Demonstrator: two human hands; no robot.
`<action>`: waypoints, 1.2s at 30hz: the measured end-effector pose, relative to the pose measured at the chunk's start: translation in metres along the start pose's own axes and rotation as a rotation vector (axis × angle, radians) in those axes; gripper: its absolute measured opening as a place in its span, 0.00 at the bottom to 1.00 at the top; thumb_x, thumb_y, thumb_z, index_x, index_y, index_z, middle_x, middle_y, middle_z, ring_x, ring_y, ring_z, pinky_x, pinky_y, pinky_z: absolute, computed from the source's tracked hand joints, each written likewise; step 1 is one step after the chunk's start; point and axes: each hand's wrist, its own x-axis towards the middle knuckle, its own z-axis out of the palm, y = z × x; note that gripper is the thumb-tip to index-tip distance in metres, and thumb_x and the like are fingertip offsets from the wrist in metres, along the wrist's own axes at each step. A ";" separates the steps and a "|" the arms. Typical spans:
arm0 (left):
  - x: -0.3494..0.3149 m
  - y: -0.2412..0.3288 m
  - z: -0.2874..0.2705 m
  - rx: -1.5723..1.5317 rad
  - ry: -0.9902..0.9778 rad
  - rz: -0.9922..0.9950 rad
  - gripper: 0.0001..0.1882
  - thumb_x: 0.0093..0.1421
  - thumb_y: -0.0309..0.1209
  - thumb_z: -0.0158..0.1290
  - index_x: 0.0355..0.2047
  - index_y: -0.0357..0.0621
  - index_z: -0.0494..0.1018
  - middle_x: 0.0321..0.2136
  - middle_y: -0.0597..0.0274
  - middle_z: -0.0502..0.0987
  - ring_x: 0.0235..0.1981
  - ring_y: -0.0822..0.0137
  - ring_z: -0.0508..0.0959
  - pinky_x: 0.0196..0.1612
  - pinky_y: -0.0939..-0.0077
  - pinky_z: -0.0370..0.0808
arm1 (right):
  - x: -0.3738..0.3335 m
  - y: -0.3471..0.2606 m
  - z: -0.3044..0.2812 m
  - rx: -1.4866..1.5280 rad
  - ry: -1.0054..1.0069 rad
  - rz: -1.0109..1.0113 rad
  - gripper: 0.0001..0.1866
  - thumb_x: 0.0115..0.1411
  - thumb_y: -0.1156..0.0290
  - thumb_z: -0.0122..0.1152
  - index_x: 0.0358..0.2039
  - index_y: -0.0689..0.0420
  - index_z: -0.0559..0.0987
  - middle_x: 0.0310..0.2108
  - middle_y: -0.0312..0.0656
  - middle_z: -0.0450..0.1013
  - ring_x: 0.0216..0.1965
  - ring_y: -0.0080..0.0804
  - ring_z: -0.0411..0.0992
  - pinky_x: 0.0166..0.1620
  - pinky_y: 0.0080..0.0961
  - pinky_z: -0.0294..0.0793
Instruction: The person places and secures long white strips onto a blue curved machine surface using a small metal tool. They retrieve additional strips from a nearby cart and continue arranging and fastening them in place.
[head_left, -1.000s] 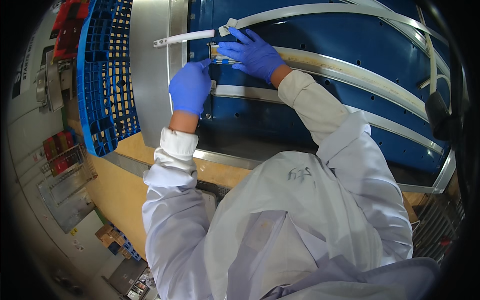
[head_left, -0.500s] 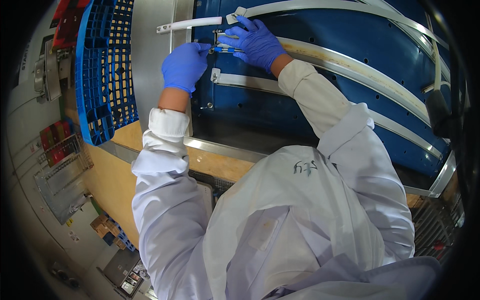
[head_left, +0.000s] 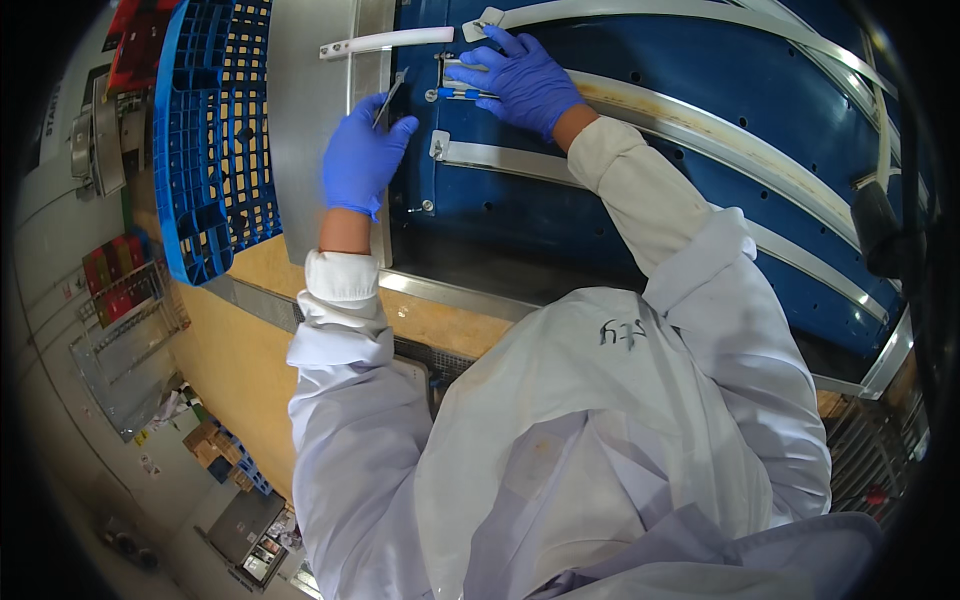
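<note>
My left hand (head_left: 365, 160) is closed around a slim metal wrench (head_left: 392, 100), whose forked end sticks up past the fingers. It is to the left of the blue panel (head_left: 560, 235). Over the left end of a stained, pale curved rail (head_left: 640, 100) lies my right hand (head_left: 525, 85), thumb and forefinger on either side of a blue-banded metal tool (head_left: 465, 93) with a ringed end. Its other fingers are stretched toward a bracket (head_left: 482, 24) on the upper rail. Both hands wear blue gloves. The right palm and fingertip undersides are hidden.
A short white strip (head_left: 390, 40) crosses the steel edge plate (head_left: 315, 130). Another curved rail (head_left: 510, 160) runs below my right hand. At the left stands a blue plastic pallet (head_left: 195, 150). A dark hanging part (head_left: 877, 230) is at the far right.
My left hand has drawn back down and left from the ringed end of the blue-banded tool, bringing the wrench into sight. My right hand stays at the rail's end.
</note>
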 end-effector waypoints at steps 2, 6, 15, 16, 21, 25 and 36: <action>-0.009 -0.019 0.023 -0.172 -0.004 -0.070 0.25 0.49 0.42 0.69 0.42 0.41 0.74 0.27 0.58 0.76 0.27 0.66 0.75 0.35 0.70 0.74 | 0.001 -0.003 -0.002 0.007 -0.011 -0.008 0.30 0.55 0.53 0.64 0.60 0.31 0.70 0.58 0.29 0.66 0.66 0.37 0.52 0.62 0.40 0.59; -0.016 -0.029 0.072 -0.342 0.084 -0.086 0.28 0.44 0.40 0.72 0.35 0.39 0.68 0.25 0.61 0.71 0.25 0.69 0.70 0.33 0.70 0.74 | 0.002 -0.005 -0.002 0.021 -0.024 -0.005 0.30 0.55 0.52 0.64 0.60 0.30 0.70 0.58 0.29 0.65 0.66 0.38 0.51 0.63 0.40 0.58; -0.030 -0.022 0.112 0.034 0.407 0.133 0.26 0.58 0.41 0.60 0.45 0.31 0.65 0.38 0.41 0.72 0.40 0.45 0.74 0.45 0.58 0.72 | 0.000 -0.002 0.002 -0.009 -0.026 0.012 0.30 0.55 0.51 0.64 0.60 0.31 0.71 0.58 0.29 0.64 0.67 0.37 0.49 0.63 0.38 0.58; -0.030 -0.021 0.116 0.015 0.421 0.107 0.26 0.58 0.41 0.59 0.45 0.31 0.65 0.39 0.39 0.72 0.41 0.42 0.74 0.46 0.56 0.71 | 0.000 -0.002 0.003 -0.006 -0.018 0.008 0.30 0.55 0.51 0.64 0.60 0.31 0.71 0.58 0.29 0.64 0.67 0.37 0.49 0.63 0.37 0.58; -0.020 -0.031 0.121 -0.016 0.512 0.089 0.20 0.60 0.39 0.56 0.42 0.37 0.65 0.38 0.43 0.71 0.38 0.41 0.74 0.42 0.54 0.72 | 0.000 -0.004 0.003 0.001 -0.011 0.006 0.31 0.55 0.52 0.65 0.60 0.31 0.70 0.58 0.29 0.64 0.67 0.37 0.49 0.63 0.37 0.58; -0.017 -0.035 0.111 -0.090 0.458 0.084 0.18 0.63 0.38 0.54 0.42 0.35 0.65 0.37 0.41 0.71 0.39 0.46 0.75 0.43 0.58 0.71 | 0.002 -0.004 0.000 0.027 0.015 0.004 0.30 0.55 0.53 0.65 0.59 0.30 0.71 0.57 0.28 0.66 0.66 0.36 0.51 0.62 0.37 0.59; -0.030 0.035 0.021 0.333 0.075 0.141 0.15 0.64 0.39 0.49 0.49 0.66 0.78 0.31 0.52 0.80 0.30 0.51 0.80 0.34 0.61 0.76 | 0.005 0.000 -0.005 0.174 0.002 0.098 0.27 0.51 0.57 0.68 0.54 0.30 0.76 0.55 0.25 0.69 0.64 0.32 0.56 0.61 0.39 0.60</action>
